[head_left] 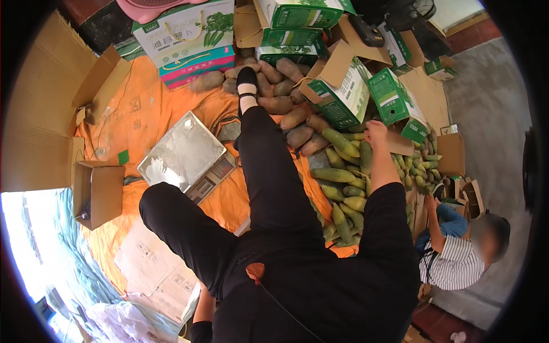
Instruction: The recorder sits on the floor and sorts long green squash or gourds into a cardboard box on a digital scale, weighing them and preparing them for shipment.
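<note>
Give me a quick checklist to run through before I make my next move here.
1. Right hand grip: cannot tell, too small to read.
2. Left hand in view: not ok, only the forearm shows.
3. Green vegetables near the right hand: ok, piled just below it in the picture.
4. Scale on the orange sheet: ok.
5. Brown vegetables away from the black shoe: not ok, they lie on both sides.
6. Co-worker apart from the right hand: ok.

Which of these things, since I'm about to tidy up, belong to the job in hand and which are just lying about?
Likely part of the job:
green radishes, by the right hand
green-and-white carton, also near that hand
possibly the platform scale

Probably just lying about:
flattened cardboard
small green scrap
pink plastic item
</note>
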The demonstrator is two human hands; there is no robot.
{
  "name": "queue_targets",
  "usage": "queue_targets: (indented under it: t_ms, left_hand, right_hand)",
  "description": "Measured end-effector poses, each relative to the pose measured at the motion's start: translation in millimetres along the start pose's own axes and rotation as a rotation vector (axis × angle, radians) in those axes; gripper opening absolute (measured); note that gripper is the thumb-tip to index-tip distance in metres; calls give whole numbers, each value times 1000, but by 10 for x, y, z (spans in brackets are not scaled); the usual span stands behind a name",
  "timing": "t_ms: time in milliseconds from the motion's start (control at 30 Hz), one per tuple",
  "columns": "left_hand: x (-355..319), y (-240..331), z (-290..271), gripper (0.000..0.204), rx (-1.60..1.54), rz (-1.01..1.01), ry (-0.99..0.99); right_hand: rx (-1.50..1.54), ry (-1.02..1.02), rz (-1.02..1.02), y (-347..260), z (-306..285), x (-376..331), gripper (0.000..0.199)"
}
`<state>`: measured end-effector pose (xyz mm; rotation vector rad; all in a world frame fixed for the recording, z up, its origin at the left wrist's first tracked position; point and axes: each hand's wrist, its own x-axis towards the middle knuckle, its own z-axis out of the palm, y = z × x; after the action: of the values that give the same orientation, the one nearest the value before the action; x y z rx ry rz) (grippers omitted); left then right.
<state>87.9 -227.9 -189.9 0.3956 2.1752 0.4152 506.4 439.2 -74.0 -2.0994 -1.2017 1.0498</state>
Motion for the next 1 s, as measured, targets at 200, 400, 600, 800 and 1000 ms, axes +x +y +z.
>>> queue_targets:
  t_ms: [200,400,600,800,1000]
  left_hand:
    - [-409,-376,-7,24,-378,-124,154]
    - [-321,-348,61,19,-606,-2,334]
    - [-598,-395,-700,23,-533,-83,645]
    - [-657,-59,-1147,25,-565,-29,796]
    - [-647,454,-1484,26,-601,71,903]
  right_hand:
    - [201,130,82,132,-380,345,39]
    - [308,175,106,228,-845,808,50]
    - [441,77,93,-23,-545,791,51]
    - [650,20,-23,-170,-764,944,48]
    - [772,105,-22,-220,-727,1088,41]
